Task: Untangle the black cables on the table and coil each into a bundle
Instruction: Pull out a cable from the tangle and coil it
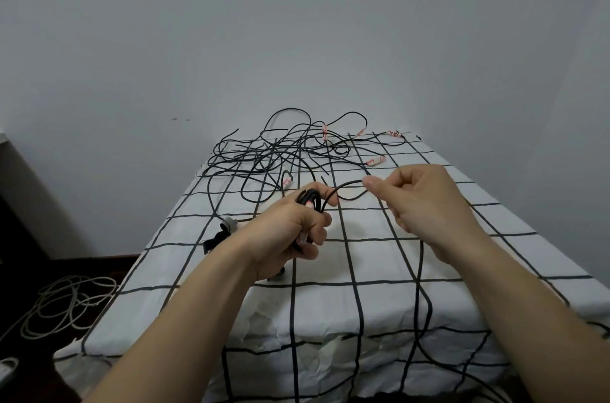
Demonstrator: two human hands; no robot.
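Two bare forearms enter from the bottom edge, cut off near the elbows.

Hands, two, both raised above the surface and occupied:
- left hand (290,231): fingers curled tight round one small coiled bundle of black cable (308,199). A white tag with red print shows between the fingers; the lower part of the bundle is hidden by the palm.
- right hand (425,201): thumb and forefinger pinch one black cable strand (421,264); the other fingers are loosely curled.

The strand arcs from the bundle across to the right pinch, passes under the right hand and drops over the near edge.

Surface, one: white cloth with black grid lines (330,303), its near corners out of frame.

Tangle of black cables (280,155), one heap at the far end, well beyond both hands. How many separate cables it holds cannot be counted.

White tags with red marks (376,160): at least five on the far half. Their print is too small to read.

Grey-and-black item (227,226), one, at the left edge, partly behind the left wrist and hard to identify.

Pale cable in loose loops (66,307), one, on the dark floor at left.
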